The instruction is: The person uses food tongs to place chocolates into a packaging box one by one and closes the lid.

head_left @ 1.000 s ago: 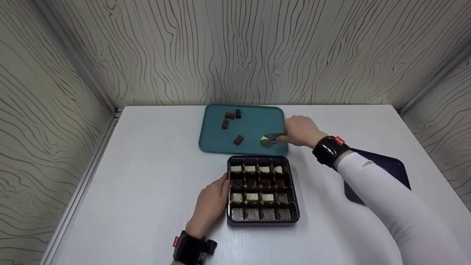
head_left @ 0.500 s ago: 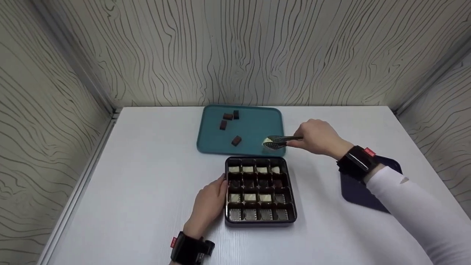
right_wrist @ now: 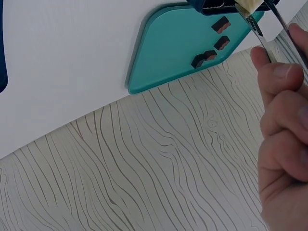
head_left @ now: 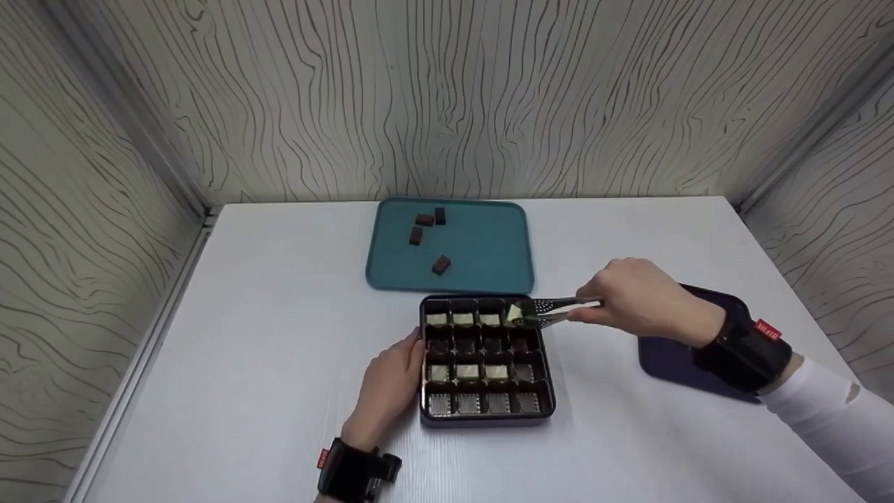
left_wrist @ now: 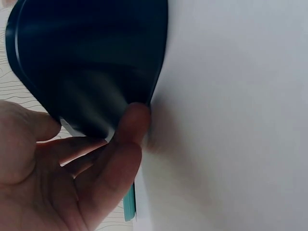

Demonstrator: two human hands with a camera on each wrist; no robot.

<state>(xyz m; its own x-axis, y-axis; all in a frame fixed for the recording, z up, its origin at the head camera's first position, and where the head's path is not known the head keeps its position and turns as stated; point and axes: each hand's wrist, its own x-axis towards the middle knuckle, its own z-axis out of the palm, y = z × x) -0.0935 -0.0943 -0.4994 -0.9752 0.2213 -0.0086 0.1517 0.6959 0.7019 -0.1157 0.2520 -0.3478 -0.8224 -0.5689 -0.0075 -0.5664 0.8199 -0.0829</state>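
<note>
My right hand (head_left: pixel 639 300) grips black perforated tongs (head_left: pixel 559 305), which pinch a white chocolate piece (head_left: pixel 515 313) over the back right compartment of the dark chocolate box (head_left: pixel 487 422). In the right wrist view, the white chocolate (right_wrist: pixel 250 5) sits between the tong tips at the top edge. My left hand (head_left: pixel 388 377) rests against the box's left side; the left wrist view shows its fingertips touching the box wall (left_wrist: pixel 96 57). Rows of white chocolates (head_left: pixel 467 372) and dark chocolates (head_left: pixel 465 345) fill several compartments; the front row and third row's right compartment hold none.
A teal tray (head_left: pixel 489 244) lies behind the box, bearing several dark chocolates (head_left: pixel 441 265). To the right, partly under my right forearm, lies a dark blue tray or lid (head_left: pixel 670 360). Patterned panels (head_left: pixel 454 98) border the white table (head_left: pixel 279 314).
The tongs with the white chocolate have come from the right part of the teal tray, toward me, to the back right corner of the box. My left hand has stayed against the box.
</note>
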